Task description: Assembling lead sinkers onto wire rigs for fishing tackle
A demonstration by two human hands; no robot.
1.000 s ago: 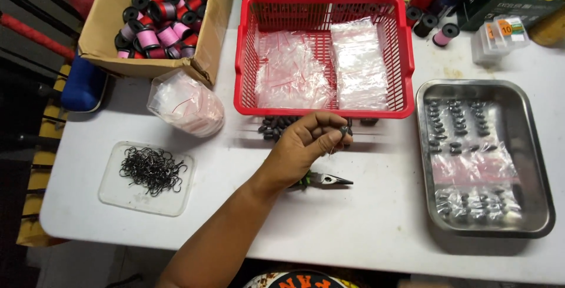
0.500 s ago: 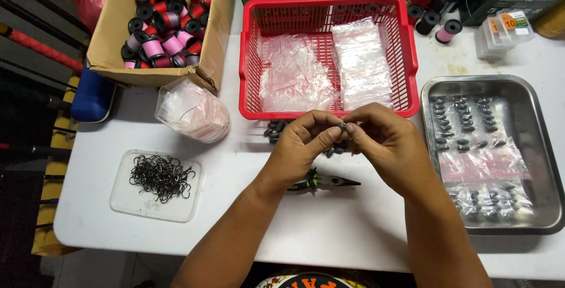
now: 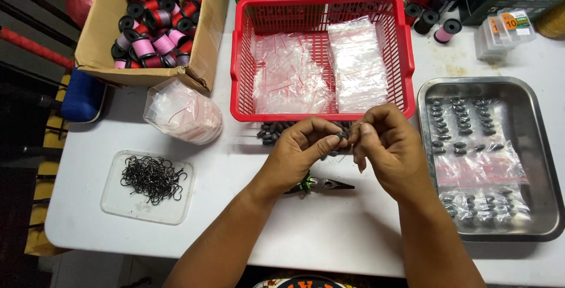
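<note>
A small dark sinker [image 3: 341,137] is pinched between the fingers of the left hand [image 3: 300,152] and right hand [image 3: 391,147], just before the red basket [image 3: 321,114]; threading seems underway. Steady alignment is called for next; pliers [image 3: 321,183] lie on the counter [image 3: 329,235] beneath.
</note>
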